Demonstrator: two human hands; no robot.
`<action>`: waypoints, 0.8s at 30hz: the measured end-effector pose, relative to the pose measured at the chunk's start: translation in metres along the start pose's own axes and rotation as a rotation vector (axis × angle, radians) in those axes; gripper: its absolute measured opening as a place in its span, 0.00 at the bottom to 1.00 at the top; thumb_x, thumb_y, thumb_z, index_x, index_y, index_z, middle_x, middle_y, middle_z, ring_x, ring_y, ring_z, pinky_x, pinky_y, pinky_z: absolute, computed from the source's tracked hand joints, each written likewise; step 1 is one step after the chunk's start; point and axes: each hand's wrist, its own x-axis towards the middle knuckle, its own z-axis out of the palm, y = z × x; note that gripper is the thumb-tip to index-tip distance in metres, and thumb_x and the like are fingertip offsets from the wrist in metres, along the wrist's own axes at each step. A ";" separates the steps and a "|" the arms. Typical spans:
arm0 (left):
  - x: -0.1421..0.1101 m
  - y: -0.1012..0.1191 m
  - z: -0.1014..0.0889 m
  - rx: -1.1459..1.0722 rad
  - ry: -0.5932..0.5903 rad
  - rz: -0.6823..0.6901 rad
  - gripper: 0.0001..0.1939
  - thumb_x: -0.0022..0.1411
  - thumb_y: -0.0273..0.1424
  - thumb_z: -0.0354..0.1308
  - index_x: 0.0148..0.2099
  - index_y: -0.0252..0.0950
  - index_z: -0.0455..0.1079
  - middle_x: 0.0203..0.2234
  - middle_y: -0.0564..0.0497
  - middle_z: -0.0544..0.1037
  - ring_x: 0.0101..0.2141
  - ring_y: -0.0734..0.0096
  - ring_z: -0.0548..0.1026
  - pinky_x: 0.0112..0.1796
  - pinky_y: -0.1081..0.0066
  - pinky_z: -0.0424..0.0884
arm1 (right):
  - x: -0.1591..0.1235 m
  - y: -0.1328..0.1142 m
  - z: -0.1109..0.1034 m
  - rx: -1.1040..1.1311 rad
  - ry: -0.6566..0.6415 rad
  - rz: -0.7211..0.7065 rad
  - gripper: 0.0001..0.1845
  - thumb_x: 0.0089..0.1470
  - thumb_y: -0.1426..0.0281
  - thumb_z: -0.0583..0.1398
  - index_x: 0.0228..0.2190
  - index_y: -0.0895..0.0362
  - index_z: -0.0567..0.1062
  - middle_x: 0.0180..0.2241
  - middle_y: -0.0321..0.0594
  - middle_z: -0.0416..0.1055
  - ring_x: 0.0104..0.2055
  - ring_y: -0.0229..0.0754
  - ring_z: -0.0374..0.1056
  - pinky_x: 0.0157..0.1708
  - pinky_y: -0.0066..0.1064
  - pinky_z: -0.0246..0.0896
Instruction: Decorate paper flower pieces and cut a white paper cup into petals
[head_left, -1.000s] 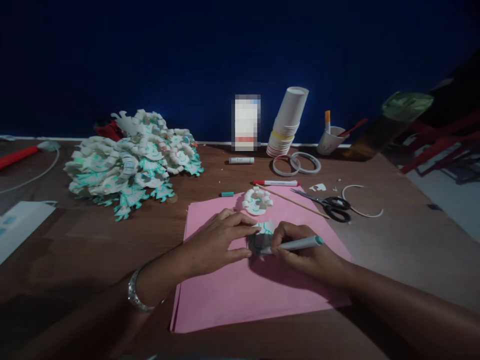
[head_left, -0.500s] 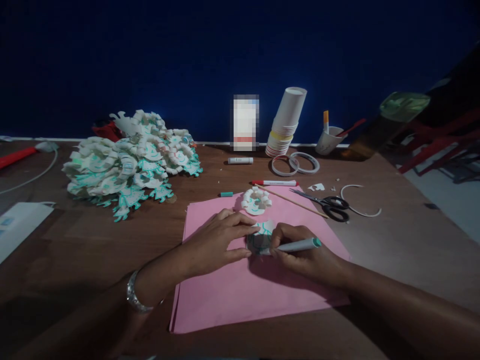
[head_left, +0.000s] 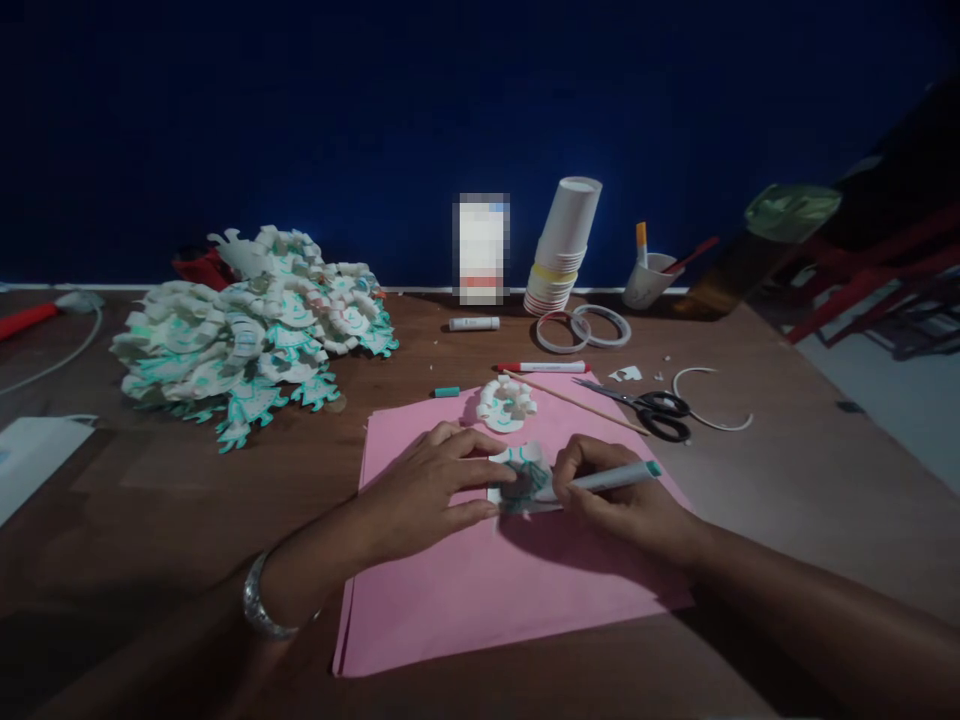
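Note:
On a stack of pink paper (head_left: 450,600) lies a small white paper piece (head_left: 517,480) with green lines drawn on it. My left hand (head_left: 431,485) is open, its fingers spread and resting on the left edge of that piece. A green marker (head_left: 619,477) is pinched in my right hand (head_left: 619,500), its tip end low over the right part of the paper and its green end pointing right. The tip itself is hard to make out. Just above sits a white paper head (head_left: 507,405) with curled strips around it and a green smile.
A heap of similar paper figures (head_left: 262,330) is at the left. Scissors (head_left: 652,410), a thin stick (head_left: 574,400), a red marker (head_left: 544,367), a green cap (head_left: 447,392) and tape rings (head_left: 600,326) lie beyond. Stacked paper cups (head_left: 562,245) stand at the back.
My right hand has shifted slightly right with the marker, which now lies more level. More green shows on the paper piece. The whole view has moved a little.

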 end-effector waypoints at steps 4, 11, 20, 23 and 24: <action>0.001 0.002 0.000 0.040 -0.018 0.004 0.16 0.66 0.33 0.60 0.55 0.53 0.74 0.56 0.53 0.70 0.57 0.57 0.64 0.57 0.55 0.60 | -0.001 0.004 -0.002 -0.050 0.024 -0.020 0.07 0.58 0.70 0.59 0.27 0.56 0.69 0.24 0.35 0.67 0.25 0.37 0.59 0.24 0.27 0.53; 0.001 0.009 -0.001 0.089 -0.041 -0.017 0.20 0.64 0.30 0.59 0.56 0.55 0.73 0.58 0.53 0.68 0.57 0.54 0.62 0.57 0.51 0.60 | -0.009 0.000 0.004 -0.103 0.041 -0.031 0.07 0.60 0.70 0.59 0.29 0.55 0.69 0.26 0.35 0.69 0.27 0.38 0.63 0.27 0.28 0.57; 0.000 0.006 0.002 0.083 -0.015 -0.006 0.20 0.65 0.30 0.59 0.57 0.55 0.72 0.58 0.52 0.68 0.58 0.55 0.61 0.58 0.52 0.59 | -0.016 -0.001 0.010 -0.172 0.099 -0.021 0.05 0.60 0.71 0.59 0.31 0.55 0.68 0.27 0.35 0.71 0.27 0.38 0.65 0.28 0.28 0.60; 0.000 0.006 0.002 0.078 -0.015 -0.006 0.19 0.65 0.30 0.59 0.56 0.54 0.72 0.57 0.52 0.68 0.58 0.55 0.61 0.58 0.52 0.60 | -0.015 -0.001 0.011 -0.204 0.103 -0.038 0.05 0.59 0.72 0.59 0.31 0.54 0.68 0.27 0.35 0.71 0.27 0.38 0.65 0.28 0.28 0.60; 0.001 0.006 0.002 0.079 -0.016 -0.008 0.19 0.65 0.30 0.59 0.56 0.54 0.72 0.57 0.52 0.68 0.58 0.55 0.61 0.58 0.52 0.59 | -0.015 -0.001 0.012 -0.214 0.102 -0.046 0.05 0.59 0.72 0.59 0.30 0.54 0.68 0.27 0.36 0.71 0.27 0.38 0.66 0.28 0.28 0.60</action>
